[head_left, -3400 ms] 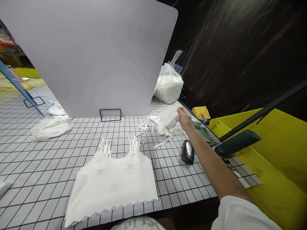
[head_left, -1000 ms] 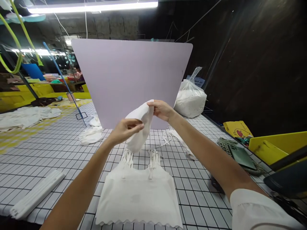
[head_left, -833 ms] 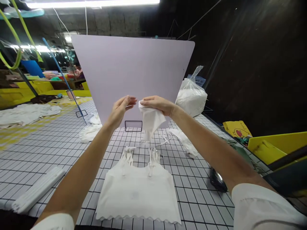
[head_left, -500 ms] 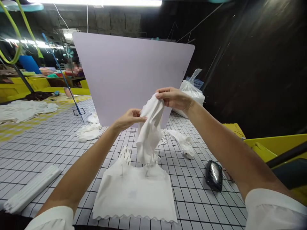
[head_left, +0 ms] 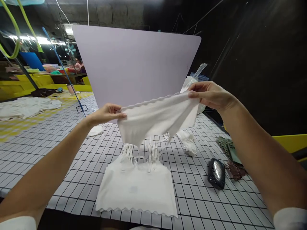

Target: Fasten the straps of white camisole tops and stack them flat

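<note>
A white camisole point(head_left: 153, 115) with a scalloped edge is stretched in the air between my hands, that edge uppermost. My left hand point(head_left: 106, 114) pinches its left corner between thumb and fingers. At the other corner my right hand point(head_left: 212, 95) pinches the cloth, a little higher than the left. Below, flat on the grid-patterned table cover point(head_left: 79, 179), lie white camisoles point(head_left: 136, 191), apparently stacked, with scalloped hem towards me and thin straps bunched at the far side. The hanging cloth ends just above those straps.
A large pale board point(head_left: 139, 64) stands upright behind my hands. To the right lie a shiny black packet point(head_left: 216, 174), a dark red cloth point(head_left: 236, 170) and crumpled white fabric point(head_left: 188, 142). White garments point(head_left: 26, 107) are heaped left; a blue rod point(head_left: 63, 68) leans nearby.
My hands have moved apart, left hand leftward and right hand rightward, spreading the bunched camisole into a wide stretch. The camera view has shifted slightly. The camisoles on the table stay in place.
</note>
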Motion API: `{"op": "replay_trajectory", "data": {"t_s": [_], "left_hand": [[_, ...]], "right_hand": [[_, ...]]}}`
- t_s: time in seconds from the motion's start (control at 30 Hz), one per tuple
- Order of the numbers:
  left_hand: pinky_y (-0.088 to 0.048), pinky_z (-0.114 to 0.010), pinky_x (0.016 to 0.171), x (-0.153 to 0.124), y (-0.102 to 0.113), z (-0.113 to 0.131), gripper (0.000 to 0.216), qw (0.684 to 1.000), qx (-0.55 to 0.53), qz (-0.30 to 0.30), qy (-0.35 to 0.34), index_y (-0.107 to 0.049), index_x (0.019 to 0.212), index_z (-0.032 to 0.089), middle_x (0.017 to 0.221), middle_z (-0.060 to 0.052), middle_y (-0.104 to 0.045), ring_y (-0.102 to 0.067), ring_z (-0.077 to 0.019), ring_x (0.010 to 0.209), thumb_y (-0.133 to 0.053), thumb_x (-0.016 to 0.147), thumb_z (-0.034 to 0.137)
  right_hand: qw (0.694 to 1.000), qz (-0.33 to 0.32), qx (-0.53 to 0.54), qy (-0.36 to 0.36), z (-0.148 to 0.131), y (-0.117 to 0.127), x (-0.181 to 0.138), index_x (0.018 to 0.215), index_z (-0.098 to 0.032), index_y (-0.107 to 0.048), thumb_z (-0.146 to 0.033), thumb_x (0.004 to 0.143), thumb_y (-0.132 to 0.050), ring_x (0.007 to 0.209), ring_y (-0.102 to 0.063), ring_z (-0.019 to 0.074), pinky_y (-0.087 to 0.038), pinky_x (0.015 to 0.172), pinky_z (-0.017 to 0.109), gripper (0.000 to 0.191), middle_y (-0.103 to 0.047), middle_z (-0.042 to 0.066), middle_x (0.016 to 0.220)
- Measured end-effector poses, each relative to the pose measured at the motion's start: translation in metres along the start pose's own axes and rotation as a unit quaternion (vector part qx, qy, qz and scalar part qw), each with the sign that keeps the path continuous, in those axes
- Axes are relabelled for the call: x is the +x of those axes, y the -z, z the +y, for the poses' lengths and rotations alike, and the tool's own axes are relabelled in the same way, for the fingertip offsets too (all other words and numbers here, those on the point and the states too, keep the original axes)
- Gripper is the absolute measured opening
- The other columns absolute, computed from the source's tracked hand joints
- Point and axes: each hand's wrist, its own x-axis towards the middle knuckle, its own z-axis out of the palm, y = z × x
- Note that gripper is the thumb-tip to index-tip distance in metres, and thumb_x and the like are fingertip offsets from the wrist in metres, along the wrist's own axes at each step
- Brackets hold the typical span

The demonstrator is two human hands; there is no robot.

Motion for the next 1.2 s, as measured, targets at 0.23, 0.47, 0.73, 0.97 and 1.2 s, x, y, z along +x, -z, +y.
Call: {"op": "replay_trajectory", "data": {"t_s": [0.23,0.47,0.73,0.97,1.2], "left_hand": [[-0.041,-0.040,0.094,0.035,0.028,0.008,0.013,0.898,0.418,0.114,-0.082,-0.071,0.090,0.020,0.081,-0.001,-0.073,-0.065,-0.0203,0.079,-0.062,0.086,0.029],[-0.028,-0.053,0.106,0.022,0.021,-0.022,0.025,0.835,0.528,0.141,-0.057,-0.067,0.105,0.012,0.087,-0.004,-0.068,-0.060,-0.0213,0.090,-0.057,0.095,0.033],[-0.046,-0.035,0.074,-0.034,-0.024,-0.095,0.015,0.894,0.423,0.149,-0.016,-0.070,0.085,0.018,0.098,-0.008,-0.067,-0.060,-0.0205,0.078,-0.064,0.086,0.032],[-0.048,-0.029,0.054,-0.126,-0.066,-0.128,0.021,0.947,0.290,0.115,0.078,-0.072,0.089,0.020,0.073,-0.002,-0.071,-0.056,-0.0155,0.054,-0.058,0.084,0.035],[-0.061,-0.031,0.078,-0.188,-0.080,-0.113,0.018,0.962,0.246,0.118,-0.008,-0.072,0.098,0.024,0.096,-0.002,-0.076,-0.072,-0.0210,0.089,-0.059,0.087,0.020]], "right_hand": [[0.982,-0.074,-0.168,0.044,0.037,0.003,0.021,0.073,-0.019,-0.073,-0.039,0.064,-0.089,0.074,-0.060,0.0141,-0.053,0.072,0.033,0.028,-0.068,0.001,0.074],[0.958,-0.059,-0.269,0.082,0.071,-0.019,0.009,0.091,-0.021,-0.075,-0.041,0.070,-0.084,0.072,-0.050,0.0136,-0.044,0.069,0.032,0.031,-0.060,0.002,0.080],[0.952,-0.041,-0.302,0.003,0.148,-0.065,-0.050,0.078,-0.019,-0.069,-0.041,0.076,-0.075,0.089,-0.059,0.0215,-0.045,0.082,0.039,0.023,-0.067,0.005,0.093],[0.961,-0.101,-0.253,-0.049,0.183,-0.097,-0.153,0.083,-0.021,-0.066,-0.032,0.085,-0.065,0.083,-0.062,0.0220,-0.050,0.080,0.041,0.012,-0.070,0.005,0.085],[0.950,-0.057,-0.276,0.135,0.162,-0.103,-0.201,0.090,-0.022,-0.065,-0.011,0.088,-0.061,0.085,-0.058,0.0212,-0.049,0.075,0.038,0.012,-0.067,0.004,0.082]]}}
